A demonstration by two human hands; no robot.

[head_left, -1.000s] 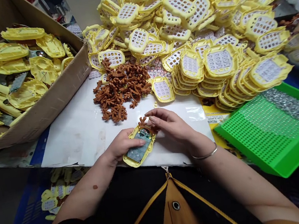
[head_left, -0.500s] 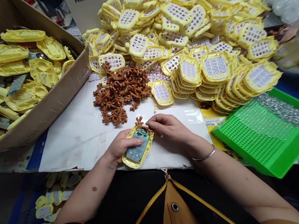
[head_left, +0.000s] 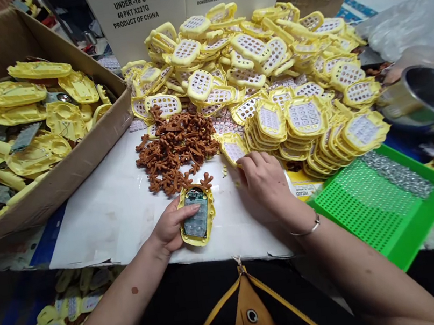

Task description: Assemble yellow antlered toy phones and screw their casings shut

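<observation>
My left hand [head_left: 170, 227] grips a yellow toy-phone shell [head_left: 212, 218] by its left side, thumb pressed over the green circuit board [head_left: 196, 225] inside. A brown antler piece [head_left: 205, 181] sits at the shell's top end, its two prongs sticking out. Over to the right, my right hand [head_left: 262, 180] has its fingers curled closed on the near edge of a yellow front cover [head_left: 233, 148] with a white keypad. Part of that cover is hidden behind the fingers. Beyond the held shell lies a heap of brown antler pieces [head_left: 176, 149].
Yellow front covers [head_left: 249, 49] are piled at the back, with stacks of them [head_left: 306, 116] nearer. A green tray [head_left: 353, 202] of small metal parts stands at right, below a metal pot [head_left: 427, 98]. A cardboard box [head_left: 87, 144] of yellow shells stands left.
My right hand has left the antler piece and moved right and away from me to the yellow front cover. My left hand still holds the shell, now more upright. The view has shifted.
</observation>
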